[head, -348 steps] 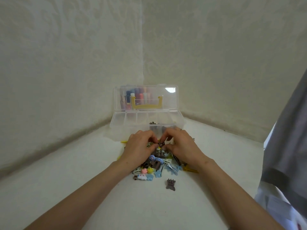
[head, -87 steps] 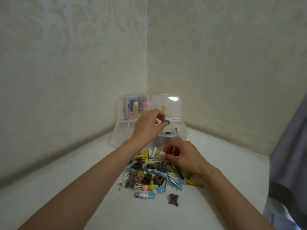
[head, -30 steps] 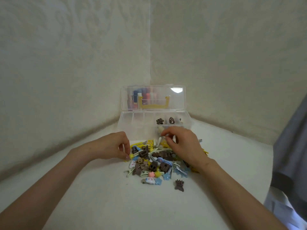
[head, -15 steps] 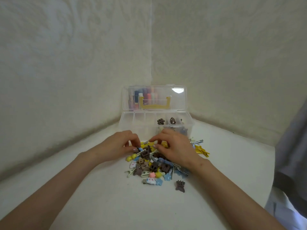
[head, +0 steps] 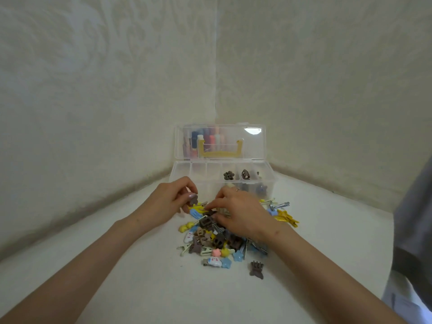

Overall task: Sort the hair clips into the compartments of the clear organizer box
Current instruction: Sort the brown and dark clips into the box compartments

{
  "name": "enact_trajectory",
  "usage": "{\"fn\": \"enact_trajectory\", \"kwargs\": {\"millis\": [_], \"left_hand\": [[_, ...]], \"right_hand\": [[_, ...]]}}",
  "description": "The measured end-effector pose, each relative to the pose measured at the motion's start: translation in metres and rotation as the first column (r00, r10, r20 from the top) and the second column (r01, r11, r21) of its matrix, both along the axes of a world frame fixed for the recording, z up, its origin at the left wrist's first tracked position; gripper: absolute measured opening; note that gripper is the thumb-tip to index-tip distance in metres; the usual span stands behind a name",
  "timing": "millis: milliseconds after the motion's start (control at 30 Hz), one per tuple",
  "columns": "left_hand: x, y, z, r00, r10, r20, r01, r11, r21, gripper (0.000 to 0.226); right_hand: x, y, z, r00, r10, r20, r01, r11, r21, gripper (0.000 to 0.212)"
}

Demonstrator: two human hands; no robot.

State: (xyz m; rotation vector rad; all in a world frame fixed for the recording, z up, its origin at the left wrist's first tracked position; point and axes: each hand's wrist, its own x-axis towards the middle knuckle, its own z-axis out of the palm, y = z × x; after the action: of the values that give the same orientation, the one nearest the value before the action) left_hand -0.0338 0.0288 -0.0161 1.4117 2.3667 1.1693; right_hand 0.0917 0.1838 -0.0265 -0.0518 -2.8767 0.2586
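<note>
A left hand point(head: 169, 203) pinches a small brown claw clip point(head: 193, 199) above a heap of glossy plastic hair clips point(head: 210, 240). The right hand point(head: 242, 217) curls into the heap, its hold unclear; the clear organizer box point(head: 184, 170) stands open just behind.

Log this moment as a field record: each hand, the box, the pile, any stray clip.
left hand: pinches a small brown clip at the pile's far edge
right hand: fingers curled into the pile; grip unclear
box: clear, lid up; sorted clips, brown, in right-hand compartments
pile: mixed clips on the table, in front of the box
stray clip: brown, alone, nearer the camera than the pile
</note>
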Motion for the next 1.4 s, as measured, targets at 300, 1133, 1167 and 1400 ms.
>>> {"fn": "enact_trajectory", "kwargs": {"millis": [300,1133,1167,1400], "left_hand": [[0.001,-0.001,-0.001,0.997,0.005,0.080,-0.003,0.999,-0.032,0.020],[0.007,0.003,0.002,0.999,0.019,-0.044,-0.015,0.997,0.078,0.017],[0.008,0.005,0.003,0.999,0.021,-0.049,-0.016,0.996,0.093,0.021],[0.010,0.043,0.021,0.984,0.072,-0.161,-0.047,0.987,0.150,0.015]], "right_hand": [[-0.006,-0.003,0.003,0.995,-0.070,-0.069,0.065,0.996,-0.069,0.019],[0.023,0.043,0.015,0.927,-0.287,-0.240,-0.013,0.617,-0.787,0.029],[0.023,0.045,0.015,0.919,-0.309,-0.243,-0.009,0.602,-0.798,0.029],[0.024,0.051,0.016,0.841,-0.443,-0.310,-0.021,0.546,-0.837,0.024]]}}
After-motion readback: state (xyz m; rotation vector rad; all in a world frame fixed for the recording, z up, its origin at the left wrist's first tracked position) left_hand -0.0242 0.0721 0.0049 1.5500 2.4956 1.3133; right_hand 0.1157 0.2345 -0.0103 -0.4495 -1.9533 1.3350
